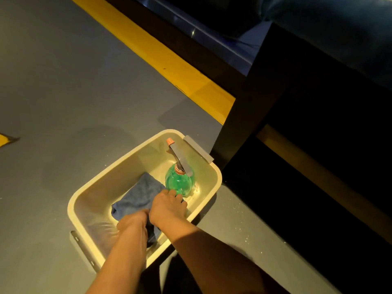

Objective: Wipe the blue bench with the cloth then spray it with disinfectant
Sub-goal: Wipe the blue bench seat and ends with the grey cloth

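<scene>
While both hands are down inside the tub [106, 179], the work looks to be at its very start: fetching the cloth [139, 195] before any wiping of the bench [339, 32] begins. That is a judgement from how things lie, since the cloth is in the tub and the bench, the dark blue padded surface at the far right above a black frame [252, 102], has nothing on it that shows.

The left hand [131, 223] is at the near edge of the cloth, with its fingers curled down into the fabric; it appears to be closing on a fold, though the fingertips are hidden and I cannot tell how firm the hold is. The right hand [168, 206] lies just beside it, palm down on the cloth's right side, fingers bent over it and reaching close to the bottle [179, 183]; whether it pinches cloth or only presses on it is not clear.

Cream in colour, the tub sits on the grey floor [53, 71] near the bench frame. It holds two things: the blue cloth, rumpled across the near and middle part, and a spray bottle of green liquid standing at the far right, its grey trigger head and pinkish nozzle pointing to the far rim.

Next, the cloth needs lifting clear without knocking the bottle, which stands touching or almost touching it, then carrying up and right to the bench. The bottle should stay put until the wiping is done.
</scene>
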A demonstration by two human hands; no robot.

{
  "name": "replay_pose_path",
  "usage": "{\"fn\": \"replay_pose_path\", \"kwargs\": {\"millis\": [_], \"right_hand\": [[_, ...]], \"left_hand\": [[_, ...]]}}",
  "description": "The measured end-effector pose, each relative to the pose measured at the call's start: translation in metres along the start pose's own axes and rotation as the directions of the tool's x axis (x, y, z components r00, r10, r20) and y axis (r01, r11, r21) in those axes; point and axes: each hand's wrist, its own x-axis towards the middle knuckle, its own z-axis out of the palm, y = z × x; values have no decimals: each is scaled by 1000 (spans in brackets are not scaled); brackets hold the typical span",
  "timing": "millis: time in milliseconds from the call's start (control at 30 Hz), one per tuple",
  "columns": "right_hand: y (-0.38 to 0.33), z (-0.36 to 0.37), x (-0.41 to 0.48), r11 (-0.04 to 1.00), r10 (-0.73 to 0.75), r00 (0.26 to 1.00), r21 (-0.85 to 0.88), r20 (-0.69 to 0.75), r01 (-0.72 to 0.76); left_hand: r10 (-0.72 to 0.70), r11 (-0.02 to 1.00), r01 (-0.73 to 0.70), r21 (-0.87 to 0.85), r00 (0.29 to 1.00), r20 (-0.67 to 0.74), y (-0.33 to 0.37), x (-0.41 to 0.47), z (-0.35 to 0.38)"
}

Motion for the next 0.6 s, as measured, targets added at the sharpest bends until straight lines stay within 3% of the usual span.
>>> {"fn": "replay_pose_path", "kwargs": {"millis": [100,200,333,433,600], "right_hand": [[0,1,2,1000,9,1000,-19,20,-9],[0,-6,2,997,21,997,68,73,-26],[-3,-13,-6,986,-12,993,168,115,-8],[-8,-26,-22,967,-91,992,248,88,66],[-14,-71,-71,918,-269,959,279,-87,282]], "left_hand": [[-44,999,44,-16,999,8,1,0,0],[-24,999,25,32,998,-52,2,-11,0],[205,973,-176,148,956,-210,15,-41,-2],[326,943,-301,142,924,-202,29,-69,-9],[420,907,-420,33,896,-147,55,-146,-22]]}}
